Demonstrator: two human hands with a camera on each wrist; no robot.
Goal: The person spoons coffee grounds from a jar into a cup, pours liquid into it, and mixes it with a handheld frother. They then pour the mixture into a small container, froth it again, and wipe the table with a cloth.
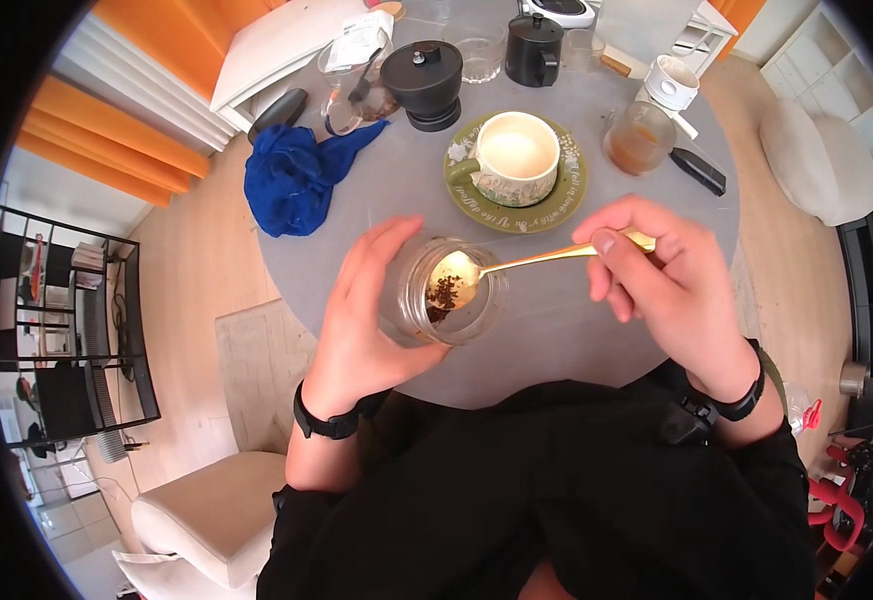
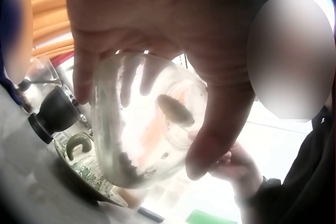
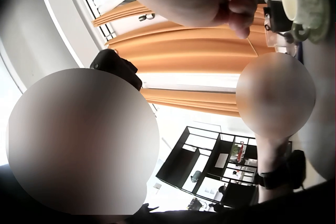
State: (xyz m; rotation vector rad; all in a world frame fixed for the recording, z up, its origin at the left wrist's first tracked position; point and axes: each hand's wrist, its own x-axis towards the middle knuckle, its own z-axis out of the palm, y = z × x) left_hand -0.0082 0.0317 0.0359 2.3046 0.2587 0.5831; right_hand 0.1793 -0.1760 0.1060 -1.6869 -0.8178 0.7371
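Clear glass jar (image 1: 415,292), round-mouthed, is in the left hand (image 1: 362,325), with thumb and fingers spread apart and curved round its sides, clamped on it. Right hand (image 1: 672,285) is closed on the handle of a shiny gold metal spoon (image 1: 547,256), thumb and fingers together in a pinch. Spoon bowl faces up at the jar mouth, right beside the left hand, with dark brown granules (image 1: 445,290) in it; can't tell if the bowl is inside the mouth or just above. Can't tell if the jar touches the grey round table (image 1: 577,345).

Beyond both hands, roughly between them: cream-coloured cup (image 1: 519,188) with green handle and patterned outside, upright on a round green plate (image 1: 573,185) with white lettering. Past the left hand: crumpled blue cloth (image 1: 292,180), and farther off a black grinder-like container with lid (image 1: 422,75). Past the right hand: clear glass vessel with brown liquid (image 1: 639,143), and near it a black oblong object (image 1: 699,171). Black lidded pot (image 1: 534,50) stands beyond the cup. Black wristbands on both wrists.
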